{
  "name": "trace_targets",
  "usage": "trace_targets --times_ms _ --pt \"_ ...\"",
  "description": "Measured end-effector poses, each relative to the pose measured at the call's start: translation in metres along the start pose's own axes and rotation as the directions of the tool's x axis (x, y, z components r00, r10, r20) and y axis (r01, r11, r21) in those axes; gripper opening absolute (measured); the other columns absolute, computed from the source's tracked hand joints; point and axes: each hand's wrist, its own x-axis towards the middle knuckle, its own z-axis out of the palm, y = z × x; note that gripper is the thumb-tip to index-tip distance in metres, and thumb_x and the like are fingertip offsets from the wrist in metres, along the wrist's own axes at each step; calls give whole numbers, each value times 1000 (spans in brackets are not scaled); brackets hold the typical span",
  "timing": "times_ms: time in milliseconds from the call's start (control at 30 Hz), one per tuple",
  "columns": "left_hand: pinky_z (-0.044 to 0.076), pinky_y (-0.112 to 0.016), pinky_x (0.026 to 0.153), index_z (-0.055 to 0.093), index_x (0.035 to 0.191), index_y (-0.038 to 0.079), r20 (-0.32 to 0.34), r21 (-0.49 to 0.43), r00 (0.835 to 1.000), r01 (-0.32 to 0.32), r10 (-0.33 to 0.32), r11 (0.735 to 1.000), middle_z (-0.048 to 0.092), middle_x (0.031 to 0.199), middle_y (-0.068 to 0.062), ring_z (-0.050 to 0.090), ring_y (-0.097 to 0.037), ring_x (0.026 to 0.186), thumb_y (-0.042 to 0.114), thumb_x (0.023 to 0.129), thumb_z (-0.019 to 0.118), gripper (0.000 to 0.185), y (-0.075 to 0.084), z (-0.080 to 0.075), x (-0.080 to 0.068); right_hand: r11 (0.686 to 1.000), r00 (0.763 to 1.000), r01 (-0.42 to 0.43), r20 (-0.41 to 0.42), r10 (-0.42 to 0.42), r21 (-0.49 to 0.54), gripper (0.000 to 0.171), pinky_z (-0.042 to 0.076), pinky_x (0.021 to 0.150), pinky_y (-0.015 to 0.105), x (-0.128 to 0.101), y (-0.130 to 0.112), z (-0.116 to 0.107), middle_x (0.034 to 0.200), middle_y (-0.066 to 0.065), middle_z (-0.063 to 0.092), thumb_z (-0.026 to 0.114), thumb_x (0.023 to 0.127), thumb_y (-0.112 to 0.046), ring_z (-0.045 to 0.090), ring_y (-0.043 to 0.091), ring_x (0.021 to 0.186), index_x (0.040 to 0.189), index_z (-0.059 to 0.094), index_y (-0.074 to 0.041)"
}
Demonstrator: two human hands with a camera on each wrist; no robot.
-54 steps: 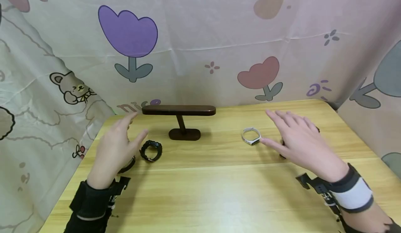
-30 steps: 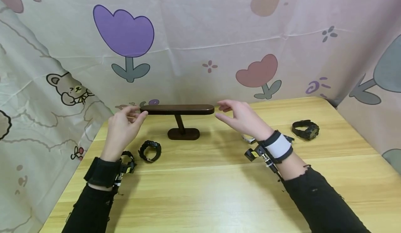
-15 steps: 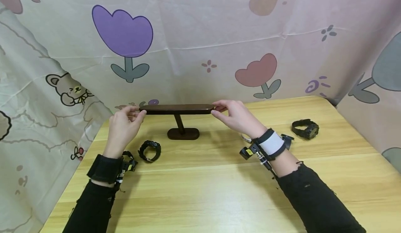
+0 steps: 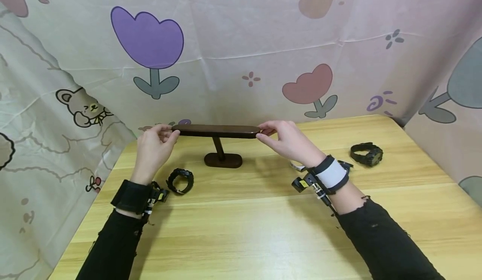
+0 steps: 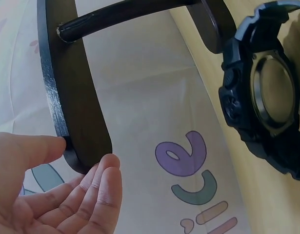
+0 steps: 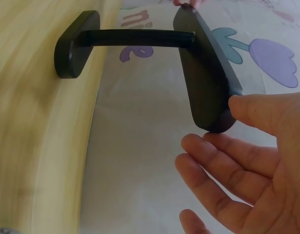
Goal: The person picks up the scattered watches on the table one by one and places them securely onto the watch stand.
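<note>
Shifted slightly rightward since half a second ago, the glossy dark stand (image 4: 216, 132) sits between the fingers: the left hand (image 4: 154, 150) pinches one rounded end, the right hand (image 4: 290, 142) the other, thumbs against the edge, other fingers loosely bent. A knobbly black watch (image 4: 190, 181) lies just nearside of the left fingers; the right wrist (image 4: 318, 157) mostly hides a pale band (image 4: 298, 167)

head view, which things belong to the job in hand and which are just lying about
Part of the job, it seems:
dark stand
left hand and right hand, touching its ends

Apparently just lying about, held by neither hand:
left-side black watch
right-side black watch
pale band, partly hidden
</note>
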Motion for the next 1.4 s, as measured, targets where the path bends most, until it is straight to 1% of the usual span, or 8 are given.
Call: trace_targets --times_ms 367,467,567,667,833,1100,1300,1400 --pt "58 -55 92 69 131 -6 35 -21 999 -38 38 999 76 114 -26 73 -41 102 25 108 65 39 11 14 8 999 1000 -17 0 17 -30 34 48 71 33 -16 9 -14 111 7 81 68 106 -33 75 18 97 129 76 -9" --pt "58 -54 92 69 131 -5 49 -25 998 -49 50 998 76 113 -25 73 -40 102 25 108 65 38 15 19 12 999 999 -33 5 34 -35 34 45 65 32 -21 11 -20 111 7 81 68 106 -34 65 15 70 128 77 -10" --pt "58 -53 93 69 132 -5 62 -30 996 -63 65 998 76 113 -24 73 -39 102 25 109 65 38 18 24 15 998 999 -37 8 37 -47 33 43 63 31 -27 11 -25 110 6 81 68 106 -35 49 11 56 126 78 -10" --pt "58 -54 96 68 135 -6 81 -32 993 -80 83 996 75 115 -25 72 -40 104 26 109 64 41 21 27 16 998 1000 -24 -1 24 -66 32 45 65 30 -32 11 -28 107 5 82 69 106 -35 55 6 62 123 79 -10" --pt "58 -54 100 64 141 -6 119 -32 988 -92 95 995 74 119 -25 73 -41 110 27 109 64 45 26 32 19 997 1000 -17 -8 16 -79 29 48 68 31 -39 9 -33 103 3 82 70 105 -34 59 9 63 121 80 -11" --pt "58 -55 102 61 147 -4 141 -16 983 -114 115 993 75 122 -23 73 -41 115 29 108 66 51 33 39 24 995 999 -31 6 31 -99 28 42 58 29 -48 6 -38 101 0 82 71 104 -36 34 6 45 119 82 -15" --pt "58 -53 103 58 150 -4 152 -17 980 -129 130 991 74 128 -24 73 -40 115 29 109 65 54 36 44 26 993 1000 -6 21 9 -118 21 42 56 28 -55 1 -40 96 -5 81 72 104 -33 33 4 45 114 83 -19" --pt "59 -53 102 57 152 -3 164 -23 978 -130 132 991 73 132 -24 75 -40 114 30 108 66 55 38 46 27 993 1000 8 29 -5 -121 19 46 60 26 -58 -2 -40 93 -7 80 72 104 -33 40 4 47 112 83 -19"
